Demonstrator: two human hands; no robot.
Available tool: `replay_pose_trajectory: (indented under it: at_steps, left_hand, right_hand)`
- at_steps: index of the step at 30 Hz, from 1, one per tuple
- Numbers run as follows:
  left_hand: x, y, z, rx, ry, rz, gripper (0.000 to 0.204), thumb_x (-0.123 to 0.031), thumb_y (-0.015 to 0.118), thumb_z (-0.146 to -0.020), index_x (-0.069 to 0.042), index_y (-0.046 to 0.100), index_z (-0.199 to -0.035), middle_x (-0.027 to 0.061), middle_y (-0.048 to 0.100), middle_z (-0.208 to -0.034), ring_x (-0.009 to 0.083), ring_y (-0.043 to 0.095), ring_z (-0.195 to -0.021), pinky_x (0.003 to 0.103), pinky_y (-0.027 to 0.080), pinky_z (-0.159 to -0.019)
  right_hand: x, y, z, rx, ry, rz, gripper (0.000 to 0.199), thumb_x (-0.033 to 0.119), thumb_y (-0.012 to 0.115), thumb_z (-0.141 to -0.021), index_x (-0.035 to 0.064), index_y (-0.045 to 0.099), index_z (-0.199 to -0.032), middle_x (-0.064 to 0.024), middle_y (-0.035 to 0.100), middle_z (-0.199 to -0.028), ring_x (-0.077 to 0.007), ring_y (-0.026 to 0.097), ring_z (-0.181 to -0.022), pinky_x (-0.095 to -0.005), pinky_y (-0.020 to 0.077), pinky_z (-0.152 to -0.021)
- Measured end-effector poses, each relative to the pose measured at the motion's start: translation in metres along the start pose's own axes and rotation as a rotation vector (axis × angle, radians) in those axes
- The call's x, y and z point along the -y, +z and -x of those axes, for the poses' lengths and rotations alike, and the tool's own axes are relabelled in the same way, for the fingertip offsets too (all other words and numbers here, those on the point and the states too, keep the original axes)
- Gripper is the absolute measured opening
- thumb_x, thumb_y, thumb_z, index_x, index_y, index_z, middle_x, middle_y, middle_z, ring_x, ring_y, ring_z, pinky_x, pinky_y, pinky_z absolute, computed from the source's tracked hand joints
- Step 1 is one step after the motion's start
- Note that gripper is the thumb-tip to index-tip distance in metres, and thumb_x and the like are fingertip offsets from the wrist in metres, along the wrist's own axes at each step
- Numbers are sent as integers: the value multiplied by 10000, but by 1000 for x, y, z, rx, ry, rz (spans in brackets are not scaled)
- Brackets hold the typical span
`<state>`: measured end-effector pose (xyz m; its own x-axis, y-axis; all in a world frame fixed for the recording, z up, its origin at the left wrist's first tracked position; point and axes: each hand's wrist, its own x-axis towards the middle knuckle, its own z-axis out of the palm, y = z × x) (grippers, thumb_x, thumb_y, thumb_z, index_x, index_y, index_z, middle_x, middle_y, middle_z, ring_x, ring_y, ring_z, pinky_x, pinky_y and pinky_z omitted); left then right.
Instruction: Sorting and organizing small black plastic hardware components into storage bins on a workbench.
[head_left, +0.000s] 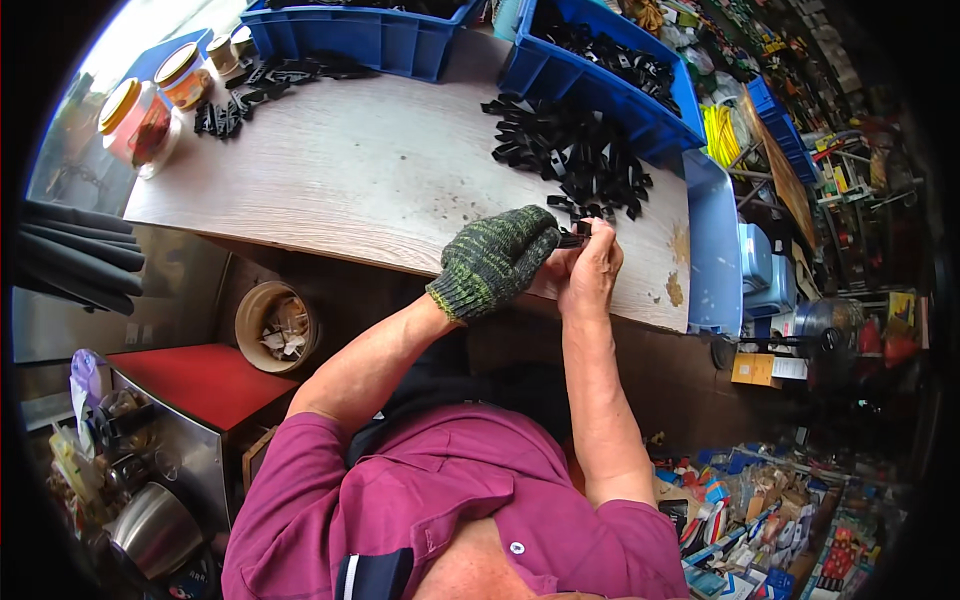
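Observation:
My left hand (497, 254), in a dark green knitted glove, has its fingers closed at the table's near edge. My bare right hand (590, 268) meets it there, thumb and fingers pinched together. Between the fingertips of both hands is a small black part (574, 238), mostly covered, so its exact kind does not show. Just beyond the hands lies a loose pile of small black parts (575, 150), some with pale or shiny bits. Another batch of black parts (270, 85) is spread at the far left of the table.
The pale wood-grain table (350, 180) carries two blue crates of black parts, one at the back (350, 40) and one at back right (610, 95). Lidded jars (140, 125) stand at the left. A waste bucket (250, 325) sits below; crowded shelves line the right.

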<state>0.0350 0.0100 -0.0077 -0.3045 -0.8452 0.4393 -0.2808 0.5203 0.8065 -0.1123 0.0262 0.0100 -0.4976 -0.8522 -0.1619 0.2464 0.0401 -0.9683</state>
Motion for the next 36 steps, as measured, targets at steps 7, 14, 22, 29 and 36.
replay_pose_trajectory:
  at_steps: [7, 14, 22, 29, 36]
  left_hand:
    - [-6, 2, -7, 83, -174, 84, 239, -195, 618, -965, -20, 660, -1122, 189, 688, -1039, 346, 671, -930, 425, 534, -742]
    - [-10, 23, -8, -107, -79, 23, 269, -196, 537, -999, -42, 601, -1210, 171, 660, -1084, 366, 640, -964, 421, 509, -798]
    - [-21, 36, -7, -80, -118, 124, 338, -272, 510, -1018, -69, 553, -1284, 165, 653, -1033, 311, 658, -794, 439, 516, -690]
    - [-24, 25, 6, -93, -377, 769, 397, -289, 512, -1043, -60, 491, -1366, 26, 659, -918, 80, 585, -770, 248, 501, -641]
    - [-21, 22, 7, -83, -336, 643, 372, -212, 565, -1018, -57, 518, -1353, 23, 661, -919, 72, 592, -782, 241, 503, -673]
  right_hand:
    - [3, 3, 6, 48, -94, 8, 283, 310, 484, -976, 99, 581, -816, 4, 501, -573, -123, 446, -393, -261, 346, -387]
    - [-11, -5, -1, 17, -249, 201, 267, 213, 503, -977, 99, 481, -737, 32, 386, -589, -71, 379, -482, -260, 332, -449]
    - [0, -6, 4, 36, -238, 174, 264, 204, 507, -973, 117, 489, -724, 53, 400, -642, -60, 375, -578, -245, 333, -523]
    - [67, -59, -47, -370, -97, -169, 363, 360, 538, -936, 68, 482, -727, -29, 330, -471, -200, 458, -431, -554, 609, -642]
    - [57, -50, -26, -213, 65, 243, 381, 316, 746, -859, -13, 579, -955, -23, 435, -543, -145, 469, -409, -323, 555, -394]
